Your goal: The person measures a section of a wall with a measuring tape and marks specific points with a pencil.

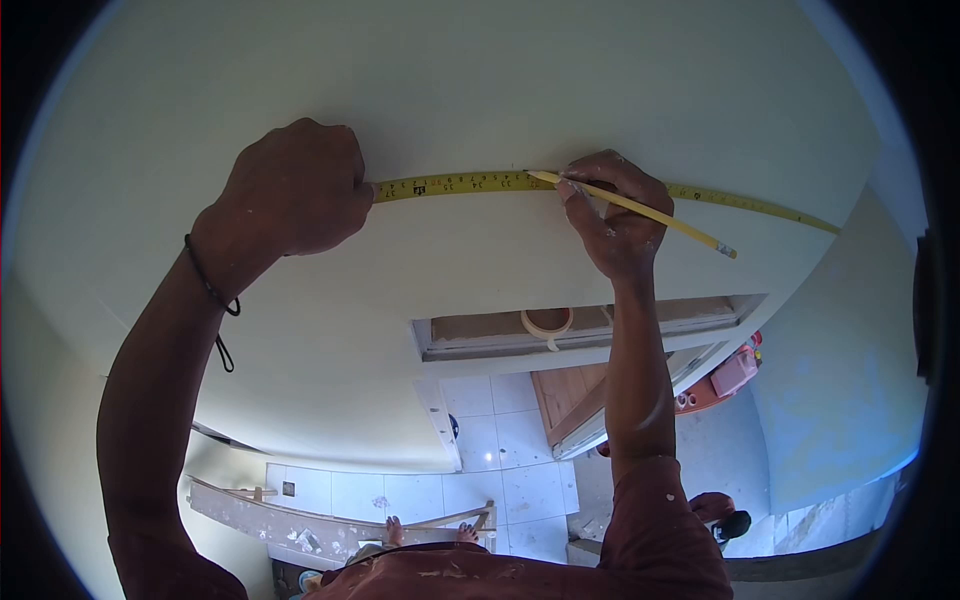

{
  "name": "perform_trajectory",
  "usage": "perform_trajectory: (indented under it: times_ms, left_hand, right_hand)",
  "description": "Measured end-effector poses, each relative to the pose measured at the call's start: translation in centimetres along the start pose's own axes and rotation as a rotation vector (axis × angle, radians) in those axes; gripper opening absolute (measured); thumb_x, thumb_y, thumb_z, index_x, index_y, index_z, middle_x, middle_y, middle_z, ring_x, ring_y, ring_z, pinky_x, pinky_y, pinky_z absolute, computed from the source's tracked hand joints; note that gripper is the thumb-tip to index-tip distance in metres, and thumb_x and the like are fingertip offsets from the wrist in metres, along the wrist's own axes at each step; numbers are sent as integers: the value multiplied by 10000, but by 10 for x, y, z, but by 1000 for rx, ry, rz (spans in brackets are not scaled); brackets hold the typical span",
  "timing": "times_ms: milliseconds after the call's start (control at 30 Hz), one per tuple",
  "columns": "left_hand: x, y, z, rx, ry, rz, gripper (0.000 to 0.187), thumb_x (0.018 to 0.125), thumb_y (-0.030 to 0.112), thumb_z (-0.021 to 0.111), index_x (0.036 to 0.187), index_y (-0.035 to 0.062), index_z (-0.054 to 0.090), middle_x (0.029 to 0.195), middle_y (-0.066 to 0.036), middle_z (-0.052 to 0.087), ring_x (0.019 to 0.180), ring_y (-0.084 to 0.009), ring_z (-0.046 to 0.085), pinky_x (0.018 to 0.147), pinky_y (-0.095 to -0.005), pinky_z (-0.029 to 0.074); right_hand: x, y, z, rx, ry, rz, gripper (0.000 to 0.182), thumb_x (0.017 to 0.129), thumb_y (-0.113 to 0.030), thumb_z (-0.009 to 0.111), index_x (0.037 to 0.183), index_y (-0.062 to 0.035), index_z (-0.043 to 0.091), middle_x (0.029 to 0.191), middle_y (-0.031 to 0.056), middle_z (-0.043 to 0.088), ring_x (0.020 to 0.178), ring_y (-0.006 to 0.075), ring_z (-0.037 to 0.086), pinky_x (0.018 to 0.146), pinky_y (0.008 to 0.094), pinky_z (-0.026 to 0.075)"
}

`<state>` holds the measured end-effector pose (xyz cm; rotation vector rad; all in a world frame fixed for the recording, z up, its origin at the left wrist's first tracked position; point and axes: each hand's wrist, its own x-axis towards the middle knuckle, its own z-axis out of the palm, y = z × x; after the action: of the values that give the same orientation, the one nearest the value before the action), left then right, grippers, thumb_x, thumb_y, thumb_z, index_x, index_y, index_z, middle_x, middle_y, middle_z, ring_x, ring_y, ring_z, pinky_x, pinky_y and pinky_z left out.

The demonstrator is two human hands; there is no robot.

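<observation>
A yellow tape measure (pixel 450 185) stretches across the pale wall (pixel 450 90), running out to the wall's right edge. My left hand (pixel 295 188) is closed in a fist around the tape at its left end. In my right hand (pixel 622 215) is a yellow pencil (pixel 690 232), pinched between thumb and fingers. Its tip touches the tape's upper edge near the 33 mark, and its eraser end points down to the right. The right hand covers part of the tape.
Below the hands, a framed opening (pixel 470 328) holds a roll of masking tape (pixel 547 322). My bare feet stand on a paint-spotted plank (pixel 290 525) above a tiled floor (pixel 530 495). A pink container (pixel 735 372) and another person's head (pixel 735 525) are at lower right.
</observation>
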<state>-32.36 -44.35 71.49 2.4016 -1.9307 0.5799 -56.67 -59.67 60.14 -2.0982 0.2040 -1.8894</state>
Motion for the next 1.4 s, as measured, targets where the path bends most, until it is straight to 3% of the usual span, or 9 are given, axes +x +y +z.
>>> perform_trajectory:
  times_ms: [400, 500, 900, 1400]
  left_hand:
    - [0, -1, 2, -15, 17, 15, 230, 915, 202, 653, 873, 58, 827, 673, -110, 713, 584, -248, 673, 711, -401, 597]
    - [-2, 2, -2, -30, -9, 1, 228, 914, 199, 651, 886, 62, 831, 684, -107, 720, 593, -247, 679, 716, -396, 598]
    - [-1, 1, -1, -34, -11, -9, 230, 905, 191, 641, 915, 69, 836, 723, -104, 735, 626, -251, 692, 743, -393, 604]
    - [0, -1, 1, -33, 10, 6, 236, 912, 204, 648, 849, 56, 821, 659, -105, 698, 580, -245, 662, 699, -399, 592]
  right_hand:
    - [3, 0, 0, -24, -27, -115, 69, 819, 50, 757, 884, 29, 746, 820, 107, 755, 721, 144, 722, 698, 269, 577]
    - [1, -1, 0, -44, -25, -73, 82, 831, 32, 791, 892, -1, 746, 840, 95, 763, 764, 133, 701, 730, 271, 541]
    - [1, 2, -2, -7, 16, -86, 66, 821, 35, 769, 880, 23, 743, 808, 100, 753, 712, 137, 715, 692, 266, 574]
    - [3, 3, -3, -41, -15, -119, 62, 823, 33, 774, 876, 15, 747, 816, 109, 764, 696, 143, 717, 688, 272, 585]
